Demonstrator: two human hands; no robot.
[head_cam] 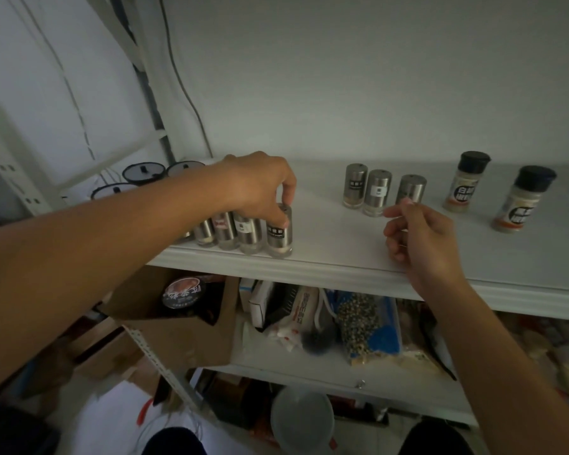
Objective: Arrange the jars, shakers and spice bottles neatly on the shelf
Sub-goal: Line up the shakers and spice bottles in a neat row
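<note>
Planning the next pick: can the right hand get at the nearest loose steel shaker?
Probably yes: the right hand is empty, just before that steel shaker, nothing between them.

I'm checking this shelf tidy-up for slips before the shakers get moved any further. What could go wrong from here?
1. The left hand holds the end shaker by its top, in a tight row right at the shelf's front edge; a nudge could tip one off.
2. The right hand hovers by the three loose shakers; reaching in could topple the nearest one.
</note>
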